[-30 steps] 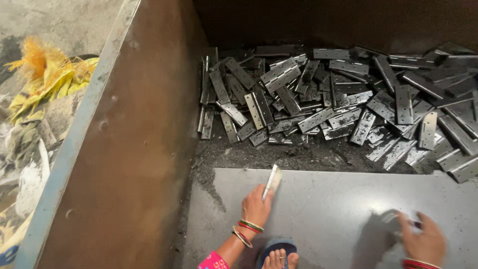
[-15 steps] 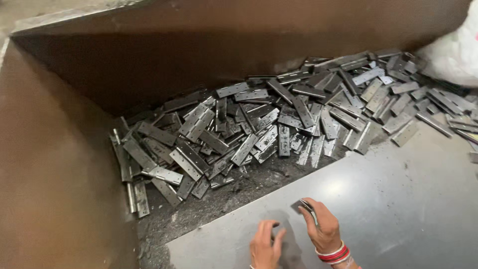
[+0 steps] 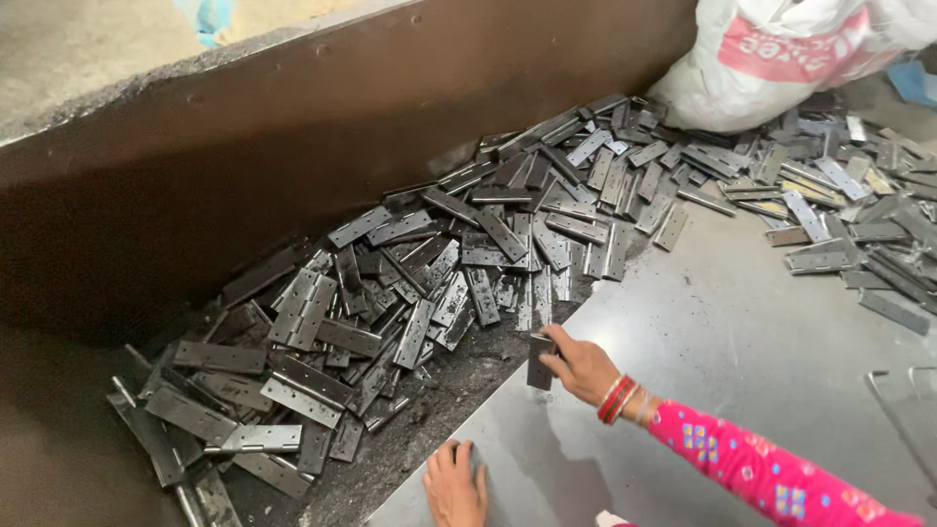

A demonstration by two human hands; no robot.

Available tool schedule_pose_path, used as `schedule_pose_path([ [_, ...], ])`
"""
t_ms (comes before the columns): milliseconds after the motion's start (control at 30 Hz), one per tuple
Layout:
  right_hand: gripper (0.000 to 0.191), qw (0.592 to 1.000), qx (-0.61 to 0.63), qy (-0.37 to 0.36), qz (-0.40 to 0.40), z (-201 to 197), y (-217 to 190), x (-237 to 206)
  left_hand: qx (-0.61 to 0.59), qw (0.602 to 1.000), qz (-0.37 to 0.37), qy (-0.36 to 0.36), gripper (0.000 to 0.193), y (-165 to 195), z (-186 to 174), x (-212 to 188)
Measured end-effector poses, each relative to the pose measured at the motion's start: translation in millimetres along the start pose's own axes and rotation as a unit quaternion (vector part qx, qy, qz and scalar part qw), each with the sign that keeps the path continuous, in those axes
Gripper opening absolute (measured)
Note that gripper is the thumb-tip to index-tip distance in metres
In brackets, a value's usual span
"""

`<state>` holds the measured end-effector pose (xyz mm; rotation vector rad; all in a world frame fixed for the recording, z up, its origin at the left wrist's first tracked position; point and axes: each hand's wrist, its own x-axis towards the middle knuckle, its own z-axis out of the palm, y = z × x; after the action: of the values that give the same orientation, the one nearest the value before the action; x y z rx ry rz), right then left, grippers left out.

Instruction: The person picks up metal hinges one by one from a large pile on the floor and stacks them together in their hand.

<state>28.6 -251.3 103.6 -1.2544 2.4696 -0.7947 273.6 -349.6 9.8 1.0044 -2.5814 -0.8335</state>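
Head view: right hand (image 3: 578, 365) farther forward with hinge plate (image 3: 541, 363).

A pile of metal plates (image 3: 468, 283) lies against the wall (image 3: 244, 166) behind the sheet (image 3: 742, 332), stretching left to right. A sack (image 3: 781, 59) sits on the pile's far right end. The right hand (image 3: 583, 363) holds one plate (image 3: 540, 363) at the sheet's near-left edge, the left hand (image 3: 455, 483) resting just before it.

Pink patterned sleeve (image 3: 771, 473), red and gold bangles (image 3: 618, 398)

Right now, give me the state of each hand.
Left hand: open, flat on the metal sheet, holding nothing.
Right hand: closed on a dark hinge plate.
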Motion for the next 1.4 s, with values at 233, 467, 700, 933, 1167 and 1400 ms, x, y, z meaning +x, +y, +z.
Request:
schedule_pose_path([
  [233, 0.038, 0.956, -0.149, -0.233, -0.093, -123, -69, 31, -0.044, 0.999, 0.009, 0.001, 0.024, 4, -37, 5],
  [467, 0.040, 0.983, -0.070, -0.115, -0.121, -216, -25, 22, -0.140, 0.988, -0.024, -0.062, 0.020, 19, -38, 31],
  [700, 0.036, 0.976, 0.155, -0.151, -0.026, -233, 9, 66, -0.308, 0.923, 0.020, -0.229, 0.038, 112, -81, 112],
  [933, 0.035, 0.855, 0.427, -0.285, -0.079, -246, 36, 109, -0.494, 0.800, 0.005, -0.341, 0.047, 225, -84, 185],
  [1167, 0.059, 0.827, 0.519, -0.214, -0.014, -238, 119, 145, -0.479, 0.838, -0.044, -0.258, 0.042, 275, -13, 234],
  [1400, 0.069, 0.813, 0.541, -0.206, -0.052, -233, 255, 194, -0.490, 0.830, -0.092, -0.248, 0.043, 296, 88, 302],
])
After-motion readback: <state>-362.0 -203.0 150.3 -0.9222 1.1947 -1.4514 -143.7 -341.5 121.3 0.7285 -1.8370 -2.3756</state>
